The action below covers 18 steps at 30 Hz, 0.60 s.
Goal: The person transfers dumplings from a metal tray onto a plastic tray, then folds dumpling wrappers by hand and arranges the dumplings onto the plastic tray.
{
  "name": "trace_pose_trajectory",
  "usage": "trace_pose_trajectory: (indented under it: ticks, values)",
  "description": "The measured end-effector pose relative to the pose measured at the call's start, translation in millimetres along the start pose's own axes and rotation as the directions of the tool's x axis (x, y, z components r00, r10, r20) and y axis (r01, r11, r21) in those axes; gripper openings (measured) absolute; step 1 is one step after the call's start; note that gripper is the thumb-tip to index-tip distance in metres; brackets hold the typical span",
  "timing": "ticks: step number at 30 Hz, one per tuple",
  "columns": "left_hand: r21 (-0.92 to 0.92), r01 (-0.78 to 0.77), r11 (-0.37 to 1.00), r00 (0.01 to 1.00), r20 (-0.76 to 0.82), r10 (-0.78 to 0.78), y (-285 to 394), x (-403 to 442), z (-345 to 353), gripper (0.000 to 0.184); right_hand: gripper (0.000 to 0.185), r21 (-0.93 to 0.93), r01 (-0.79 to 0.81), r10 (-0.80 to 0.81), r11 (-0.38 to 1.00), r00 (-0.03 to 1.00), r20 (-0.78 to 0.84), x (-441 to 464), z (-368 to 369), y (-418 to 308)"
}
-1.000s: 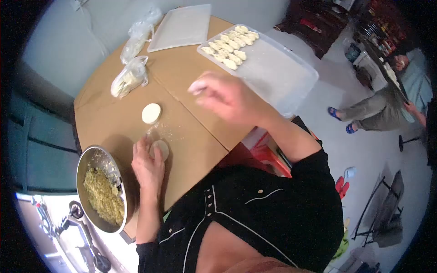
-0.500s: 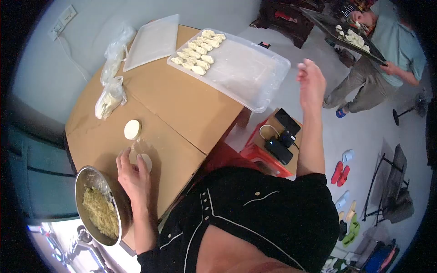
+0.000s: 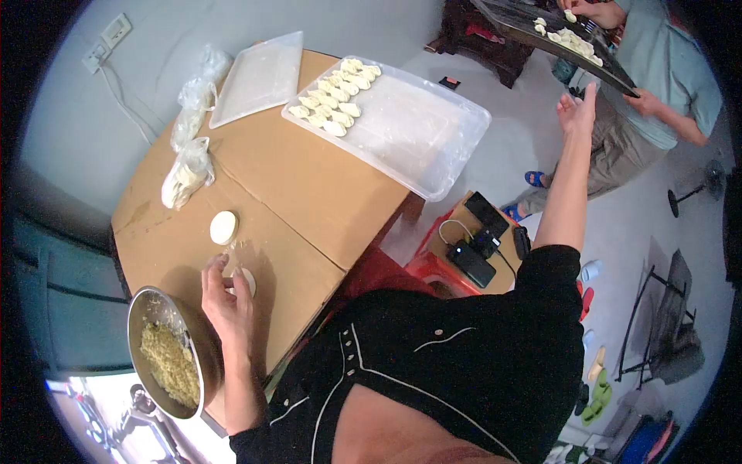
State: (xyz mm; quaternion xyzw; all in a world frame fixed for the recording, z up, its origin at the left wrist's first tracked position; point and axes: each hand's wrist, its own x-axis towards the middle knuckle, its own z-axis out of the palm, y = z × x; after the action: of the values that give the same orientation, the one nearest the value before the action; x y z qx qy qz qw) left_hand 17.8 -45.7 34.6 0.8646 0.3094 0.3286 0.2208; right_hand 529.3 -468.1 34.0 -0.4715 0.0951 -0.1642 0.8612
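My left hand [image 3: 229,298] is over the table beside the metal bowl [image 3: 195,340], fingers loosely bent and apart. Partly hidden under its fingertips lies a round dough wrapper [image 3: 246,283]. Just beyond sits a stack of round wrappers [image 3: 224,228]. In the bowl is a yellowish, shredded-looking filling [image 3: 168,363]. My right arm stretches out over the floor, and that hand [image 3: 578,116] is open with nothing in it, near the dark tray [image 3: 533,37] another person holds. White dumplings [image 3: 573,45] rest on that tray.
Rows of dumplings [image 3: 332,93] fill the left end of a translucent plastic tray [image 3: 425,127] on the cardboard-covered table [image 3: 286,174]. A second tray [image 3: 259,77] and plastic bags [image 3: 189,172] stand by the wall. Phones and a charger [image 3: 473,263] lie on a red stool [image 3: 421,267].
My right hand has moved right and up, away from the plastic tray toward the other person. That person's dark tray has shifted left and up. My left hand has hardly moved.
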Motion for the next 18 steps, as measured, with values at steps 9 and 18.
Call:
trace_pose_trajectory:
  ticks: [9,18]
  values:
    - [-0.019,0.018,1.0,0.999,0.031,-0.017,-5,0,3,0.022,0.071,-0.059,-0.084,0.083,0.995,0.996,-0.026,34,60,-5]
    - [-0.073,-0.042,0.996,0.999,-0.02,0.04,-14,0,4,0.022,0.037,0.117,-0.157,0.149,0.981,0.986,0.075,-14,94,27]
